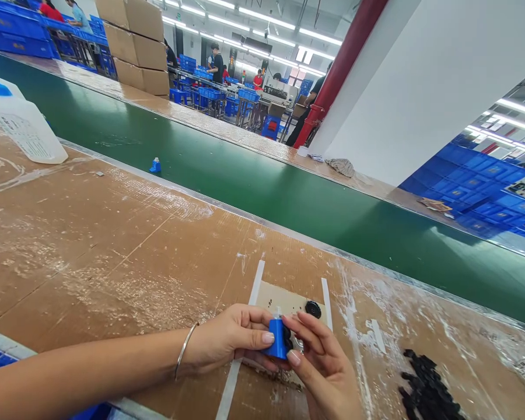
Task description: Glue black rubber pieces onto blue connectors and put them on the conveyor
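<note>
My left hand point(238, 335) is closed around a small blue plastic part point(277, 339) with a whitish tip at its top. The fingers of my right hand point(328, 364) are bent in against that part's right side, pinching a small black piece point(287, 336) there; its shape is mostly hidden. Both hands are above a cardboard patch point(280, 296) edged with white tape. Just beyond my right fingers, a round black toothed piece point(313, 309) lies on the patch. To the right of my right hand is a heap of small black pieces point(429, 388).
A green conveyor belt point(227, 169) crosses beyond the brown worktop point(126, 245), carrying a small blue part point(156, 165). A translucent bottle point(30, 131) stands at the left. Stacked cartons point(135, 49), blue crates point(468, 181) and a red pipe point(332, 76) are beyond. Several people work in the background.
</note>
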{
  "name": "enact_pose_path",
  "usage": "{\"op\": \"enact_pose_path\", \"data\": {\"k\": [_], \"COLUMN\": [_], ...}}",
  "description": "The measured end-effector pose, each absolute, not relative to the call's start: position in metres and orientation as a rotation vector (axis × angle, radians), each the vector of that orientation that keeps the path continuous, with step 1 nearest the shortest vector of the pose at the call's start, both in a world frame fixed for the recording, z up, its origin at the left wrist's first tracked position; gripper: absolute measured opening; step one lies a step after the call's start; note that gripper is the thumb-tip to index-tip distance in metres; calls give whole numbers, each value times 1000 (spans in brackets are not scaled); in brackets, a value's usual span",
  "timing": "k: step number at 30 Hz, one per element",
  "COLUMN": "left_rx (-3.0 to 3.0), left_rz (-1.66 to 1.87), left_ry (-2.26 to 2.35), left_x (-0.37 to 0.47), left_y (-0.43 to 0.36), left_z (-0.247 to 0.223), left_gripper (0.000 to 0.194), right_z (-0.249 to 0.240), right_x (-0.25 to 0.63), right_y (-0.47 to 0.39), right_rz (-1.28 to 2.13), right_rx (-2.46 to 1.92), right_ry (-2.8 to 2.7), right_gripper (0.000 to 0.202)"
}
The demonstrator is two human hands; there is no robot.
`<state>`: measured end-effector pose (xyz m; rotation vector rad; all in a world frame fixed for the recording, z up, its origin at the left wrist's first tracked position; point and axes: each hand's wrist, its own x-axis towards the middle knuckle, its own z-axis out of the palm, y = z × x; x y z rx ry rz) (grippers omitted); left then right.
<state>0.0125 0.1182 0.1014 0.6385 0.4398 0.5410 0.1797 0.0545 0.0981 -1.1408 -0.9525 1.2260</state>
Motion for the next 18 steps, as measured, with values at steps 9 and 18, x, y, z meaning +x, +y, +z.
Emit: {"op": "enact_pose_path", "data": {"k": [9, 18], "left_rx": [645, 651], "left_rz": [521, 529], "left_ry": [458, 466], "left_x": [13, 12], "left_y": [117, 118], "left_z": [100, 102], "left_gripper": [35, 37], "right_z": [91, 93], "right_x": [189, 184], "right_y": [62, 56], "right_rz": [1012, 1092], "right_rx": [-1019, -1091], "right_ry": [-1335, -1241], "right_gripper": [13, 19]}}
